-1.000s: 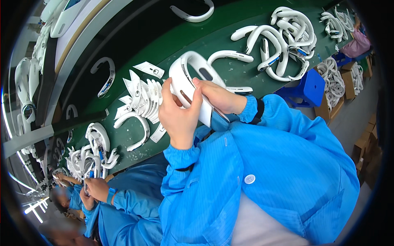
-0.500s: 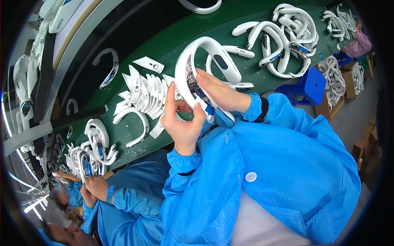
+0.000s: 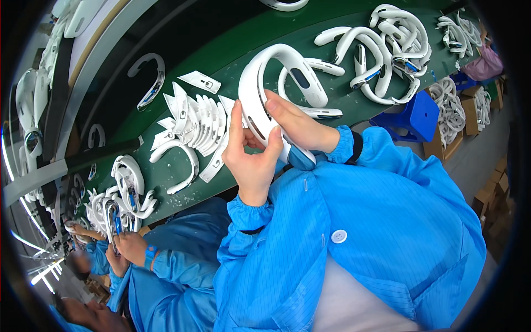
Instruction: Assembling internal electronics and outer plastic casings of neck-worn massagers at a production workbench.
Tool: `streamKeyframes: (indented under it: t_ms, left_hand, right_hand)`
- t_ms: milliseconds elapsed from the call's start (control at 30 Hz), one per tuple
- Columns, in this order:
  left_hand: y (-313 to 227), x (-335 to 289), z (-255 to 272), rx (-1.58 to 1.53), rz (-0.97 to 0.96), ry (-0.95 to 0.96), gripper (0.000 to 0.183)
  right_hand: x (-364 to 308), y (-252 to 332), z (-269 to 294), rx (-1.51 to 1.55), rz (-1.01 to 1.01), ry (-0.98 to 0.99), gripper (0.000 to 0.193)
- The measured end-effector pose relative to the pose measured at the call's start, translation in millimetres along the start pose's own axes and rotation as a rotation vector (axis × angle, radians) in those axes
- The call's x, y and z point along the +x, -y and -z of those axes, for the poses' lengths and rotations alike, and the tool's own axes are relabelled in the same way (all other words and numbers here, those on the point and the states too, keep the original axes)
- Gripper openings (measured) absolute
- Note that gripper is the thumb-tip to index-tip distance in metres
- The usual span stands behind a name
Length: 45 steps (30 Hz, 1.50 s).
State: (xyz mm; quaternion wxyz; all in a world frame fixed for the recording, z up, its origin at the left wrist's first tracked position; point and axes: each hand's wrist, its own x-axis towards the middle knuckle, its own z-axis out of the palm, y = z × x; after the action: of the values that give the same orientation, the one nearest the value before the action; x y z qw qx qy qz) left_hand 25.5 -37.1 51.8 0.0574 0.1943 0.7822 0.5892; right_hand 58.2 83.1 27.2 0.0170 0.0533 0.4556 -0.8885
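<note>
A white, curved neck fan [image 3: 264, 62] is held up in front of my chest, its arc toward the table. My left hand [image 3: 251, 157] grips its left side, thumb and index finger on a smooth white cover with a dark slot. My right hand [image 3: 298, 124] wraps round the inner side, its thumb on the fan's edge. The fan's lower end shows a glossy blue cap [image 3: 301, 159]. No wiring shows now on the side facing me. Beyond my left hand, a fanned stack of white curved cover pieces [image 3: 202, 124] lies on the green table [image 3: 232, 72].
More neck fans pile up [image 3: 401, 39] at the far right of the table. A blue stool [image 3: 412, 116] and cartons of white parts [image 3: 445, 110] stand beyond its right edge. At left, a co-worker's hands [image 3: 130, 249] hold another fan; loose halves [image 3: 185, 157] lie between.
Half a second ago, wires and a circuit board showed in the fan's open side. The white cover now lies over them, and my left fingers have shifted slightly up and right.
</note>
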Motion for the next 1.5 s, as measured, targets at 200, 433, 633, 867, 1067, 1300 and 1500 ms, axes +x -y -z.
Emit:
streamKeyframes:
  t_ms: [200, 433, 633, 867, 1067, 1300, 1500]
  left_hand:
    - [2, 1, 3, 0.056, -0.012, 0.011, 0.066]
    - [2, 3, -2, 0.147, -0.008, 0.042, 0.061]
    - [0, -4, -1, 0.305, -0.03, 0.124, 0.059]
    - [-3, -6, 0, 0.224, 0.105, 0.24, 0.06]
    - [7, -8, -4, 0.261, 0.082, 0.213, 0.054]
    - [7, 3, -12, 0.415, -0.02, 0.135, 0.044]
    - [28, 54, 1, 0.376, -0.025, 0.136, 0.034]
  right_hand:
    - [0, 0, 2, -0.039, 0.025, -0.018, 0.052]
    - [2, -4, 8, -0.054, -0.015, 0.039, 0.051]
    - [0, 2, 8, -0.108, -0.058, 0.097, 0.051]
    - [-2, -6, 15, -0.147, -0.118, 0.111, 0.05]
    - [-5, -13, 9, -0.16, -0.136, 0.049, 0.053]
    - [-2, -11, 9, -0.322, -0.014, 0.013, 0.055]
    - [-16, -4, -6, -0.149, -0.249, 0.132, 0.062]
